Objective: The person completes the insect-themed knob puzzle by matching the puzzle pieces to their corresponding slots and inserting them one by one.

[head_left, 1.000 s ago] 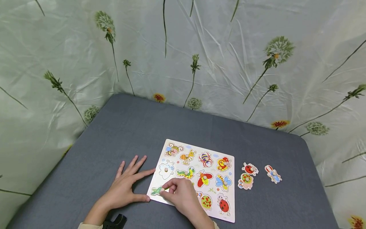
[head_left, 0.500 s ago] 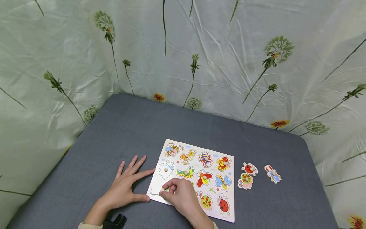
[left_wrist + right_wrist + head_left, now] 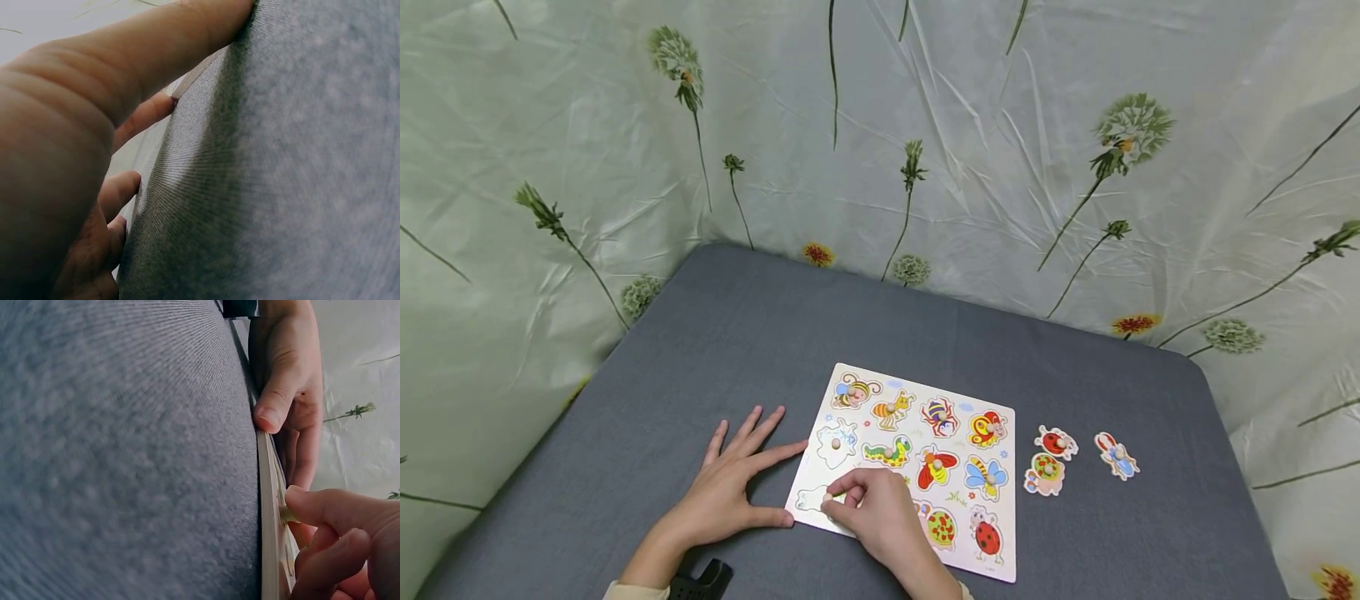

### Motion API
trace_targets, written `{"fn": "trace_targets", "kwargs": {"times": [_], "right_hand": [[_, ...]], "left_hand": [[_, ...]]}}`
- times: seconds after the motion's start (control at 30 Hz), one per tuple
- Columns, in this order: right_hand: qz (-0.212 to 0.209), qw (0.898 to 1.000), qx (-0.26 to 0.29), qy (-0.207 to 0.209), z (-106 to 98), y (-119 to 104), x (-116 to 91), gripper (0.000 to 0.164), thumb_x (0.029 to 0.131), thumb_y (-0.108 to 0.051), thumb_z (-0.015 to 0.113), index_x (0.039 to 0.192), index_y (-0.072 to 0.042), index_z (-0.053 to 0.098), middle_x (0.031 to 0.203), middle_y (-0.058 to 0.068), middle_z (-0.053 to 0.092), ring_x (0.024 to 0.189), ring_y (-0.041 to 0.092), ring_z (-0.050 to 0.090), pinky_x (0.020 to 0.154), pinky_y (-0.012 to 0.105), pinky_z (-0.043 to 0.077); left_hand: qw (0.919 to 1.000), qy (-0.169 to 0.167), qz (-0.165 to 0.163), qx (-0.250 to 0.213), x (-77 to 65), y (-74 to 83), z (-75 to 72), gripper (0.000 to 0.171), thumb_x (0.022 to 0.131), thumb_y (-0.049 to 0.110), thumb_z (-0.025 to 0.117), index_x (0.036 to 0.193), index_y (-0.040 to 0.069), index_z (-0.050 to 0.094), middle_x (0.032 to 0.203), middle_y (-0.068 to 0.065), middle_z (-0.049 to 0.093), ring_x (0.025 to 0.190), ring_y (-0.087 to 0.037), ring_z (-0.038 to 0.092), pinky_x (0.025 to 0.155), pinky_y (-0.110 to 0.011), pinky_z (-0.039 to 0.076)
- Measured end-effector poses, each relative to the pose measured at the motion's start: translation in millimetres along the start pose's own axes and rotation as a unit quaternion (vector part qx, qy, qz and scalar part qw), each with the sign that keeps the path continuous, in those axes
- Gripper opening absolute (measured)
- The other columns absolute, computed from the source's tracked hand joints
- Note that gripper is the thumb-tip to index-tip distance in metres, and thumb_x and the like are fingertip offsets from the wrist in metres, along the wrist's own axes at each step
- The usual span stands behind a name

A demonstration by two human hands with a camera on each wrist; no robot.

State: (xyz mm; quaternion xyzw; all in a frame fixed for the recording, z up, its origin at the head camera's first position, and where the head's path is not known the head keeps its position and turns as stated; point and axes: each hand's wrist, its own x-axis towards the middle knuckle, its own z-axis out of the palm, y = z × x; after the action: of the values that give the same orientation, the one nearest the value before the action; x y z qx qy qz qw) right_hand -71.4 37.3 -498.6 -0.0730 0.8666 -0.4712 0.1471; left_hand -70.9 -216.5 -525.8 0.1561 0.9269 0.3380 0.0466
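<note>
My right hand (image 3: 880, 512) pinches the small wooden knob (image 3: 287, 515) of a puzzle piece (image 3: 808, 499) between thumb and index finger. The piece lies in the lower left spot of a peg puzzle board (image 3: 820, 472), its surface washed pale by glare; part of it is hidden under the fingers. My left hand (image 3: 722, 492) is spread flat on the table, its thumb tip and index fingertip at the board's left edge. In the left wrist view, the thumb (image 3: 144, 50) reaches across above the grey cloth.
On the board sit several insect pieces, among them a caterpillar (image 3: 887, 452) and a spider (image 3: 940, 418). Right of the board lie a ladybug piece (image 3: 1056, 442), a snail piece (image 3: 1047, 475) and a blue-winged beetle piece (image 3: 1116, 456). A floral curtain (image 3: 865, 183) hangs behind the grey table (image 3: 760, 333).
The piece under my right hand looked green a second ago and now shines pale. The right fingers keep their pinch on its knob. My left hand has not moved.
</note>
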Motion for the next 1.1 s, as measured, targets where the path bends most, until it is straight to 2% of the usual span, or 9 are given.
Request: {"fn": "trace_targets", "kwargs": {"times": [0.27, 0.4, 0.5, 0.6, 0.73, 0.83, 0.93, 1.1], "right_hand": [[-0.013, 1.000, 0.021, -0.012, -15, 4, 3, 0.013, 0.085, -0.022, 0.090, 0.093, -0.013, 0.085, 0.059, -0.014, 0.054, 0.052, -0.004, 0.044, 0.051, 0.016, 0.033], [-0.020, 0.998, 0.058, -0.020, -29, 10, 9, 0.016, 0.091, -0.023, 0.085, 0.101, -0.010, 0.083, 0.065, -0.009, 0.059, 0.050, -0.002, 0.048, 0.050, 0.015, 0.036], [-0.021, 0.995, 0.092, -0.011, -44, 19, 14, 0.018, 0.095, -0.022, 0.081, 0.106, -0.008, 0.083, 0.072, -0.003, 0.065, 0.052, 0.000, 0.051, 0.050, 0.015, 0.039], [-0.008, 0.993, 0.115, 0.027, -69, 32, 15, 0.017, 0.096, -0.018, 0.081, 0.109, -0.007, 0.082, 0.078, 0.005, 0.070, 0.054, 0.004, 0.055, 0.052, 0.016, 0.043], [0.011, 0.986, 0.134, 0.100, -115, 57, 7, 0.020, 0.096, -0.010, 0.079, 0.115, -0.001, 0.080, 0.081, 0.010, 0.071, 0.056, 0.010, 0.058, 0.054, 0.021, 0.047], [0.020, 0.979, 0.131, 0.153, -153, 82, -4, 0.024, 0.099, -0.009, 0.077, 0.119, 0.003, 0.077, 0.080, 0.005, 0.069, 0.056, 0.013, 0.058, 0.052, 0.025, 0.050], [0.034, 0.972, 0.105, 0.206, -190, 110, -17, 0.028, 0.101, -0.012, 0.076, 0.123, 0.005, 0.075, 0.077, -0.002, 0.069, 0.057, 0.011, 0.058, 0.051, 0.027, 0.051], [0.089, 0.952, 0.054, 0.289, -245, 155, -37, 0.032, 0.100, -0.019, 0.078, 0.124, 0.003, 0.075, 0.072, -0.012, 0.067, 0.059, 0.007, 0.058, 0.054, 0.024, 0.049]], "left_hand": [[1.0000, -0.003, 0.004, -0.005, -0.5, -0.9, -0.2, 0.091, 0.070, 0.072, 0.088, 0.152, 0.047, 0.058, 0.179, -0.004, 0.028, 0.167, -0.044, 0.013, 0.126, -0.075, -0.003], [0.9999, 0.009, 0.006, 0.005, -7.7, -5.6, -2.9, 0.093, 0.070, 0.072, 0.087, 0.154, 0.047, 0.057, 0.179, -0.005, 0.028, 0.168, -0.041, 0.012, 0.129, -0.070, -0.008], [0.9998, 0.018, 0.001, 0.012, -15.2, -9.7, -6.2, 0.094, 0.069, 0.074, 0.086, 0.154, 0.046, 0.057, 0.179, -0.005, 0.027, 0.169, -0.039, 0.011, 0.130, -0.067, -0.013], [0.9997, 0.019, -0.002, 0.012, -18.5, -11.6, -8.0, 0.094, 0.069, 0.076, 0.085, 0.154, 0.046, 0.056, 0.180, -0.004, 0.027, 0.169, -0.038, 0.010, 0.130, -0.066, -0.014], [0.9999, 0.012, 0.000, 0.006, -16.1, -10.8, -7.2, 0.093, 0.070, 0.077, 0.083, 0.154, 0.047, 0.056, 0.180, -0.004, 0.026, 0.169, -0.040, 0.010, 0.129, -0.068, -0.013], [1.0000, 0.005, -0.001, 0.000, -12.4, -8.6, -5.8, 0.094, 0.069, 0.077, 0.084, 0.154, 0.047, 0.056, 0.180, -0.004, 0.025, 0.169, -0.041, 0.009, 0.129, -0.069, -0.012], [1.0000, -0.002, -0.002, -0.005, -8.2, -6.0, -4.2, 0.095, 0.069, 0.076, 0.085, 0.154, 0.047, 0.056, 0.180, -0.004, 0.025, 0.169, -0.041, 0.009, 0.129, -0.069, -0.012], [0.9999, -0.005, 0.004, -0.008, -1.7, -2.2, -1.9, 0.094, 0.069, 0.074, 0.086, 0.154, 0.046, 0.057, 0.180, -0.005, 0.026, 0.168, -0.043, 0.010, 0.128, -0.071, -0.009]]}}
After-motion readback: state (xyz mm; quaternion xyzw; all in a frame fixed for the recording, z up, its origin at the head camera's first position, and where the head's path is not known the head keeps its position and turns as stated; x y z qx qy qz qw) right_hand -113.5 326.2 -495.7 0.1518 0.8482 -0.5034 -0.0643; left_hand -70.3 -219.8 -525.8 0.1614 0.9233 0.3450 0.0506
